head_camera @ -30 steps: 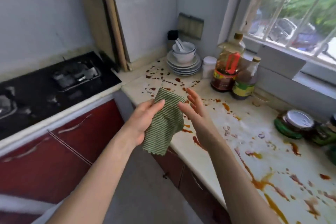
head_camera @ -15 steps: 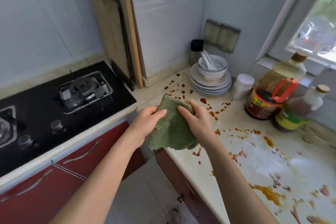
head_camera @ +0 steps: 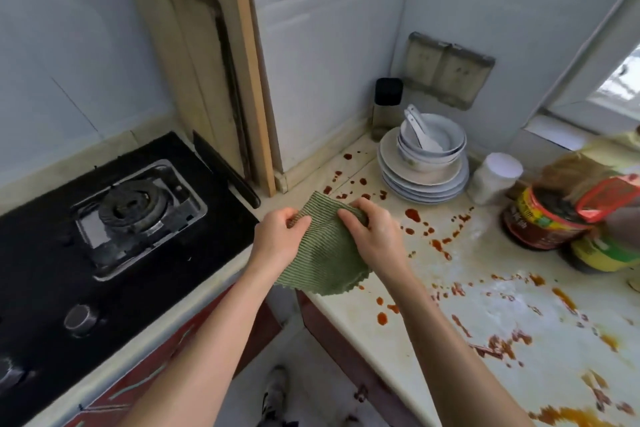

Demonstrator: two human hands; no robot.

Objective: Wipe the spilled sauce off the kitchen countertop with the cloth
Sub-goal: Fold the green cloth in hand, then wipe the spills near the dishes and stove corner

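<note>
Head view shows the green ribbed cloth (head_camera: 322, 253) held up between both hands over the near corner of the countertop (head_camera: 460, 253), just beside the black stove (head_camera: 138, 215). The left hand (head_camera: 277, 239) is seen pinching the cloth's upper left edge, its fingers curled onto the fabric against the thumb. The right hand (head_camera: 375, 236) is closed on the upper right edge in the same way, knuckles up. A second ago only the left hand was holding the cloth, while the right was laid against it with fingers straight and together. Since then the right fingers have been curled into the fabric, and the cloth has been drawn out wider between the two grips. It has also been carried toward the back corner, so that the dark red sauce drops (head_camera: 412, 215) near the stack of plates and bowls (head_camera: 424, 180) now lie just beyond its top edge. Whether its lower hem is touching the surface cannot be told; it is only seen overlapping the counter's front edge. No sauce appears to have been wiped yet: spots and orange-brown smears are spread from the corner past the bottles (head_camera: 543, 222) and on to the near right. The step in hand is judged to be the readying of the cloth, with a first stroke likely to be begun at the back corner, where care would be called for beside the plates.
</note>
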